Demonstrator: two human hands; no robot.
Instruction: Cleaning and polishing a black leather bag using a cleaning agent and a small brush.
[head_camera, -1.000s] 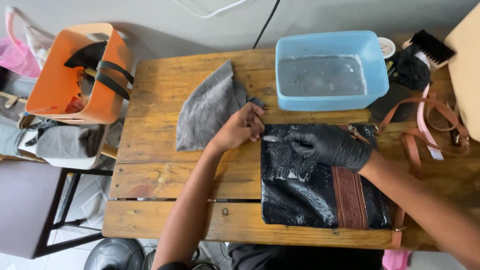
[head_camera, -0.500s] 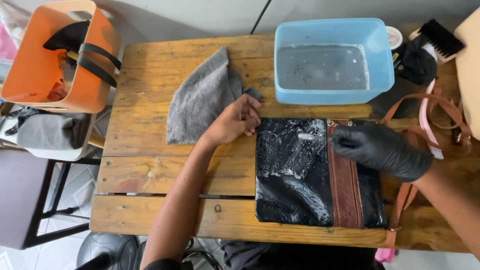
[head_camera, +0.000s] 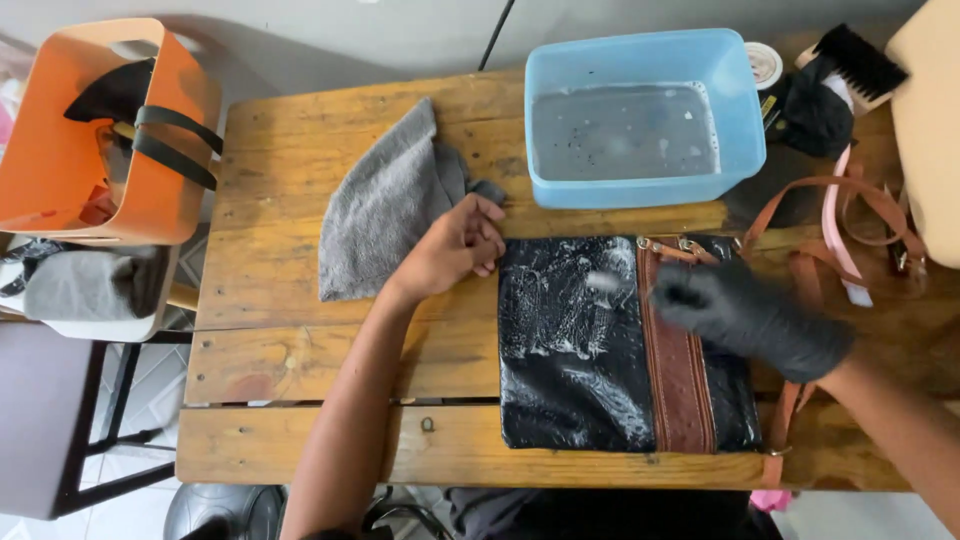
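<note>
On the wooden table (head_camera: 300, 190), your bare left hand (head_camera: 455, 245) rests with fingers curled loosely at the upper left corner of the soapy black bag (head_camera: 580, 350), holding nothing, while your black-gloved right hand (head_camera: 750, 315) lies blurred over the bag's brown strip; whether it grips anything I cannot tell. Half a second ago that hand sat higher on the strip. One bag, one grey cloth (head_camera: 385, 205) left of it, one blue tub (head_camera: 640, 115) above.

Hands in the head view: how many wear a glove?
1. The right hand wears a black glove and is over the wet black bag. The left hand is bare, at the bag's top-left corner beside the grey cloth.
</note>
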